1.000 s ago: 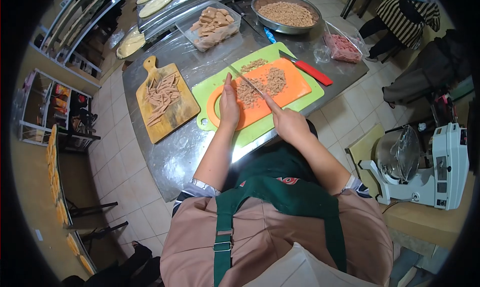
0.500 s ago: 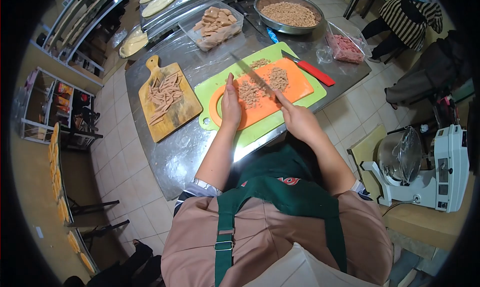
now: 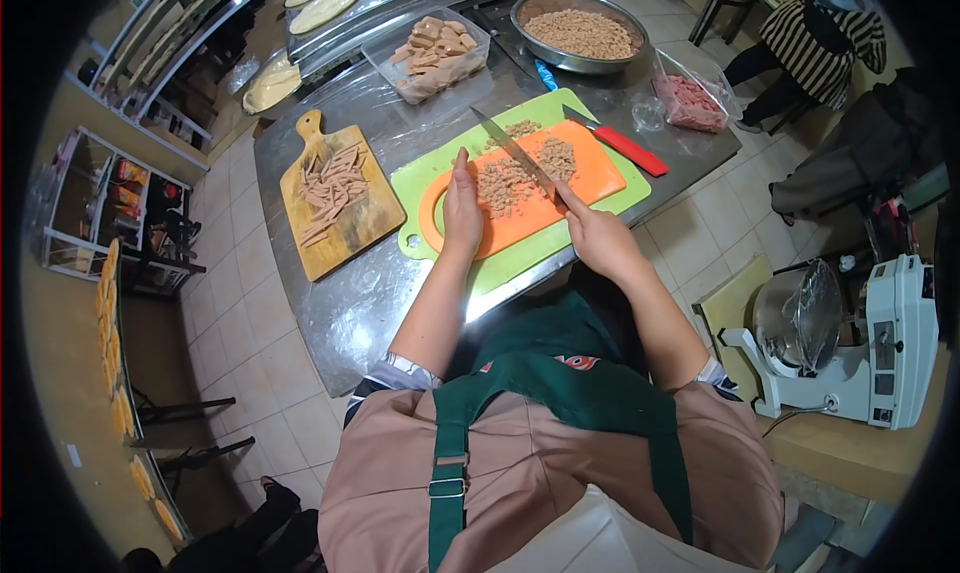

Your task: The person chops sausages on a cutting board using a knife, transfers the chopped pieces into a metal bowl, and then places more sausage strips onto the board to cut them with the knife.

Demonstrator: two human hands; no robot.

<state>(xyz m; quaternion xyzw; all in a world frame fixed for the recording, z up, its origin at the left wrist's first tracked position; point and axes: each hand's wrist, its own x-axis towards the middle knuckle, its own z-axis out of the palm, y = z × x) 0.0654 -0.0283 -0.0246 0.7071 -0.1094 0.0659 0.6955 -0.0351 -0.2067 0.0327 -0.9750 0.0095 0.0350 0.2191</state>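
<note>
My right hand [image 3: 600,241] grips a long-bladed knife [image 3: 513,151], its blade slanting up and left over the chopped brownish meat [image 3: 503,186]. That meat lies in small piles on an orange cutting board [image 3: 600,178], which rests on a larger green board [image 3: 420,185]. My left hand [image 3: 463,211] stands on edge at the orange board's left part, fingers stretched out and holding nothing, beside the nearest pile. A knife with a red handle [image 3: 632,151] lies across the upper right of the boards. Left of them, a wooden paddle board [image 3: 365,228] bears meat strips [image 3: 333,185].
Behind the boards are a clear tub [image 3: 400,88] of meat pieces and a metal bowl [image 3: 520,28] of chopped meat. A clear container of pink meat [image 3: 692,103] sits at the metal table's [image 3: 345,328] right side. A stand mixer [image 3: 895,338] stands right; a person in stripes [image 3: 810,43] is beyond.
The knife blade has shifted slightly and shows more sharply now. My right hand is slightly lower; my left hand stays in almost the same place.
</note>
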